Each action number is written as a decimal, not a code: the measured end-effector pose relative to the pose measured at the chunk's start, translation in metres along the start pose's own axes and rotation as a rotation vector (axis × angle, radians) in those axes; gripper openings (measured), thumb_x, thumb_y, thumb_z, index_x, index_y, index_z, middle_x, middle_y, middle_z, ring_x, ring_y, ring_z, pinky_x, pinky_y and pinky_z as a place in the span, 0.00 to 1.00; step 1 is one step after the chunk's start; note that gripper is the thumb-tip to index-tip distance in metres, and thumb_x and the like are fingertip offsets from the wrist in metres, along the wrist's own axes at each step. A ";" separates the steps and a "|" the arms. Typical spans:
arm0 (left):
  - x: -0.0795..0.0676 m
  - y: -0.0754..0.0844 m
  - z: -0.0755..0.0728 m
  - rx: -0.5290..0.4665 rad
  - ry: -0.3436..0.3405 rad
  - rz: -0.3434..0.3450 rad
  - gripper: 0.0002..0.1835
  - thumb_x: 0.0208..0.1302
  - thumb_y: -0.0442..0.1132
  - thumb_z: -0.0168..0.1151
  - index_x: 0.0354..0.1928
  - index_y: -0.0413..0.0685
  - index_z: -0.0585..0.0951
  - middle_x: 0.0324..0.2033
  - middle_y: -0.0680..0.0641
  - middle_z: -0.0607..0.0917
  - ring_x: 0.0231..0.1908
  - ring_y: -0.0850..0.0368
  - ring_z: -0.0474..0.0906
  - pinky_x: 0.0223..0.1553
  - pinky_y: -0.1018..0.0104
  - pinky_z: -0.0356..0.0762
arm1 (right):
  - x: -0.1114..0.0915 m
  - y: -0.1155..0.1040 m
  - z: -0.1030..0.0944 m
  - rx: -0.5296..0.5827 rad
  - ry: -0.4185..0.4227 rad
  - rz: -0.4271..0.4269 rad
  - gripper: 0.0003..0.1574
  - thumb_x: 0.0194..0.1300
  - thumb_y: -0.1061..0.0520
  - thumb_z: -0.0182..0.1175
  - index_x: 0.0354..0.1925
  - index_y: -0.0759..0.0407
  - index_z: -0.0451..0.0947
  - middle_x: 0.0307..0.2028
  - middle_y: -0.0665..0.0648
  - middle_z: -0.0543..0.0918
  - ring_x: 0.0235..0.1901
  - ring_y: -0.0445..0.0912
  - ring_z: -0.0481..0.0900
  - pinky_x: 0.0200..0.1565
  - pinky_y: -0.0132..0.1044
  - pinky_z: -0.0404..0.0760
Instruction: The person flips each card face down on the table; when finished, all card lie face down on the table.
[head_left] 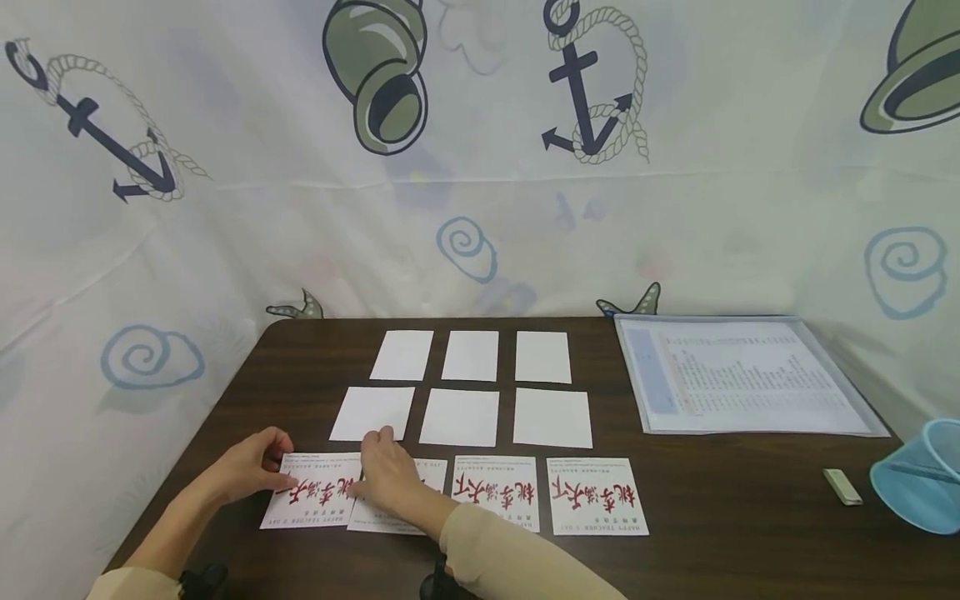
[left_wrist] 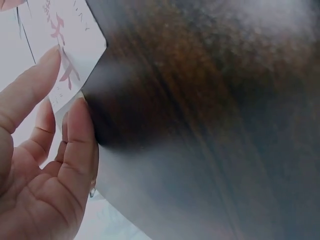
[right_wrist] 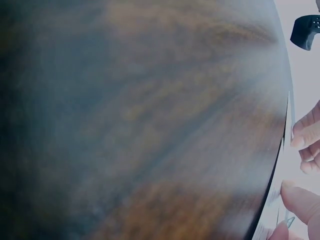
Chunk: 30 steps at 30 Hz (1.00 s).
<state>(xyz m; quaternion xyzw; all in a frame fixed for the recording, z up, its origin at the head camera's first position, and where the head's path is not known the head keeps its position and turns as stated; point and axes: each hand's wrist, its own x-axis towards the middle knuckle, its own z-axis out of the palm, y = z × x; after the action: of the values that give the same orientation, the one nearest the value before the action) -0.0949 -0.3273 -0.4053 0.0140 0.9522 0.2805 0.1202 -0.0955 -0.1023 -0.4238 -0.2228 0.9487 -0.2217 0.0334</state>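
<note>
Several white greeting cards printed with red characters form the front row in the head view, their print upside down. My left hand (head_left: 251,471) holds the leftmost greeting card (head_left: 311,500) by its left side. In the left wrist view, the thumb lies on the card's printed face (left_wrist: 67,42) and a fingertip meets its edge. My right hand (head_left: 393,475) grips the same card's right edge with the thumb, its fingers bent over the top of the second card (head_left: 386,521). That hand partly covers the second card. The right wrist view catches only fingertips along the card's edge (right_wrist: 272,210).
Two rows of blank white cards (head_left: 459,418) lie behind. A third printed card (head_left: 495,492) and a fourth (head_left: 597,497) stand rightward. At right are a stack of sleeved sheets (head_left: 750,375), a small pale block (head_left: 842,487) and a blue cup (head_left: 918,479). A patterned cloth hangs behind the table.
</note>
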 end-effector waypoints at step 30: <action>0.001 0.009 -0.017 -0.263 -0.005 0.027 0.24 0.56 0.37 0.68 0.49 0.31 0.70 0.32 0.44 0.73 0.31 0.57 0.72 0.30 0.66 0.79 | -0.003 0.014 -0.003 0.738 0.065 0.119 0.19 0.54 0.63 0.67 0.38 0.56 0.67 0.19 0.46 0.77 0.18 0.34 0.67 0.25 0.26 0.66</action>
<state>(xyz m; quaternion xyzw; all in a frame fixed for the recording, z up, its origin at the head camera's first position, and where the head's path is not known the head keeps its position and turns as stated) -0.1000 -0.3282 -0.3869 0.0114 0.9066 0.4044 0.1198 -0.0988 -0.0882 -0.4273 -0.1330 0.8168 -0.5534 0.0943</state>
